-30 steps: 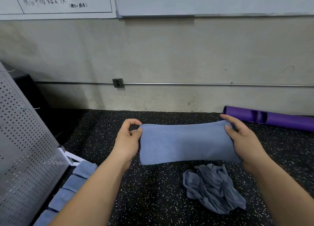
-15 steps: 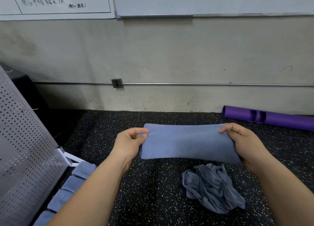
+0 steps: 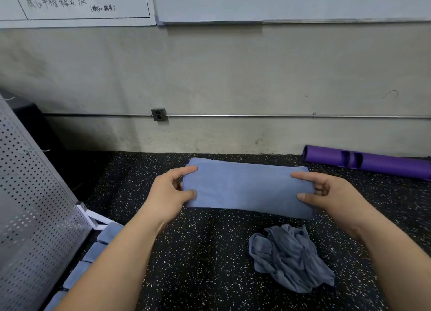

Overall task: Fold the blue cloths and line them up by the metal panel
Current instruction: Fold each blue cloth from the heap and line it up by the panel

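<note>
Now our left hand (image 3: 169,194) and right hand (image 3: 326,191) pinch the blue cloth's (image 3: 247,189) ends; we should align edges before creasing.

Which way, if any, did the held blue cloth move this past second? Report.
Yes. The blue cloth shifted away from the crumpled cloth, toward the wall.

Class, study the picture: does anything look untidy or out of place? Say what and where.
Yes: the crumpled cloth lies heaped on the floor near the right hand, unfolded. The folded cloths sit in a row by the metal panel, and the left hand and right hand grip a flat folded cloth.
</note>
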A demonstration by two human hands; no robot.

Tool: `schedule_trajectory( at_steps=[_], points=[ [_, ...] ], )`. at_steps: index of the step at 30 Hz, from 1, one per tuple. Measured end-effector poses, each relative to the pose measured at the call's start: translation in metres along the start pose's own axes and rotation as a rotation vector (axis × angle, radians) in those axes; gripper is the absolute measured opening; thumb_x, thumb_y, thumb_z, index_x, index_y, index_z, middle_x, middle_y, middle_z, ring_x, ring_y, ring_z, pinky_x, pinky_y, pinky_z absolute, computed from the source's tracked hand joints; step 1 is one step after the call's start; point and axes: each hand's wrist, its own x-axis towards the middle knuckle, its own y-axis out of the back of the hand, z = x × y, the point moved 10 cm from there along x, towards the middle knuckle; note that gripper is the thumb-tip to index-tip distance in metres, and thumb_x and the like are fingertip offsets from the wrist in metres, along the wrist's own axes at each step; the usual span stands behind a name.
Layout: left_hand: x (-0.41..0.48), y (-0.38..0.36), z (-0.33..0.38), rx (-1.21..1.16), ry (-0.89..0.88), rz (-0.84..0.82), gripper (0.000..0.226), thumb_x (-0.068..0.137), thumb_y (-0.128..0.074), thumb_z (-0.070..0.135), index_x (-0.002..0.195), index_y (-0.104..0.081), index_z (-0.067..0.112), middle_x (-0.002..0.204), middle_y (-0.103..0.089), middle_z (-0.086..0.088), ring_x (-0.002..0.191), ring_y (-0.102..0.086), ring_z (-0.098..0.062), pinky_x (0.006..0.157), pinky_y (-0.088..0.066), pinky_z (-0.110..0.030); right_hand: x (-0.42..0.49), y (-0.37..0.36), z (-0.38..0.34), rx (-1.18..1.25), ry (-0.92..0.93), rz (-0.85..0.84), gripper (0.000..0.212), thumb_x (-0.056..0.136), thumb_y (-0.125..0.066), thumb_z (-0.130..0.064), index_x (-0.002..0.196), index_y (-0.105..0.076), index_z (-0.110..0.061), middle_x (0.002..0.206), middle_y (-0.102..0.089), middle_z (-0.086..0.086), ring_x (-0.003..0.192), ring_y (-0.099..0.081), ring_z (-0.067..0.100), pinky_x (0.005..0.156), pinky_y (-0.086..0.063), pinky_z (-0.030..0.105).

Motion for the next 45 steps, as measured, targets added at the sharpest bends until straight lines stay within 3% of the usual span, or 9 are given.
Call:
schedule_trajectory(
  at_steps=[3,6,13,18,25,32,36,39,45],
  points=[
    [-0.003,0.002,0.011,0.166,-0.096,0.038,0.060,0.082,-0.085,-0.003,0.126,-0.074,0.036,0.100,-0.067,0.008,0.074,-0.063,0.003,0.072,-0.056,-0.020,-0.003,0.003,-0.008,-0.173,0.066,0.072,0.051,0.086,-0.083,0.004,0.122,-0.077,-0.032,0.087,-0.078,-0.012,0.079,-0.070,0.002,0.069,-0.055,0.013],
    [-0.002,0.003,0.011,0.275,-0.113,0.054,0.058,0.081,-0.090,0.010,0.123,-0.073,0.045,0.116,-0.071,0.013,0.101,-0.070,-0.008,0.097,-0.060,-0.038,-0.005,0.006,-0.019,-0.347,0.166,0.157,0.045,0.089,-0.082,0.001,0.118,-0.076,-0.032,0.071,-0.058,-0.013,0.059,-0.052,-0.004,0.059,-0.045,0.009],
    [-0.001,0.005,0.008,0.220,-0.096,0.057,0.034,0.089,-0.082,0.003,0.101,-0.081,0.034,0.096,-0.079,0.013,0.096,-0.074,-0.015,0.089,-0.062,-0.039,-0.003,0.003,-0.019,-0.486,0.181,0.147,0.032,0.096,-0.077,-0.018,0.116,-0.072,-0.042,0.101,-0.074,-0.008,0.091,-0.069,0.019,0.082,-0.059,0.042],
    [-0.001,0.008,0.001,0.106,-0.019,0.012,0.018,0.093,-0.081,0.011,0.101,-0.083,0.027,0.098,-0.081,-0.002,0.097,-0.076,-0.027,0.094,-0.062,-0.046,-0.001,0.004,-0.015,-0.449,0.147,0.118,0.013,0.103,-0.068,-0.024,0.110,-0.074,-0.034,0.097,-0.077,-0.012,0.084,-0.069,-0.001,0.071,-0.052,0.028],
    [-0.006,0.003,0.002,-0.089,0.051,-0.079,0.012,0.107,-0.064,0.019,0.105,-0.075,0.014,0.080,-0.076,0.010,0.075,-0.068,-0.007,0.072,-0.054,-0.022,0.002,0.007,-0.008,-0.391,0.119,0.118,0.015,0.106,-0.061,-0.036,0.113,-0.074,-0.032,0.110,-0.072,-0.009,0.098,-0.067,0.008,0.075,-0.047,0.026],
    [-0.002,0.007,0.005,-0.156,0.018,-0.016,0.018,0.101,-0.073,0.030,0.100,-0.079,0.014,0.074,-0.055,-0.008,0.074,-0.058,-0.024,0.083,-0.056,-0.051,0.005,0.005,0.002,0.031,0.004,0.164,0.025,0.109,-0.059,-0.032,0.115,-0.077,-0.015,0.107,-0.080,0.011,0.090,-0.074,0.018,0.074,-0.059,0.030],
    [-0.001,0.007,0.004,-0.149,0.016,0.009,0.033,0.102,-0.072,0.041,0.100,-0.076,0.007,0.073,-0.051,-0.014,0.072,-0.051,-0.025,0.075,-0.050,-0.045,0.004,0.004,0.002,0.039,-0.004,0.203,0.023,0.109,-0.059,-0.026,0.112,-0.077,-0.013,0.094,-0.080,0.008,0.066,-0.068,0.003,0.054,-0.052,0.017],
    [-0.002,0.008,0.004,-0.152,0.026,0.053,0.029,0.108,-0.064,0.030,0.100,-0.075,0.004,0.089,-0.070,-0.028,0.071,-0.066,-0.028,0.071,-0.064,-0.043,0.005,0.002,0.000,0.050,0.015,0.163,0.019,0.107,-0.062,-0.023,0.118,-0.075,-0.016,0.101,-0.082,0.010,0.076,-0.073,0.011,0.060,-0.054,0.020],
    [-0.001,0.015,-0.018,0.159,0.100,0.032,0.034,0.106,-0.062,0.043,0.084,-0.072,0.019,0.082,-0.072,-0.009,0.073,-0.058,-0.021,0.069,-0.054,-0.046,0.001,-0.005,-0.015,-0.034,0.078,0.132,0.022,0.104,-0.067,-0.011,0.122,-0.074,-0.021,0.105,-0.082,-0.003,0.094,-0.077,0.007,0.068,-0.053,0.011]
  ],
)
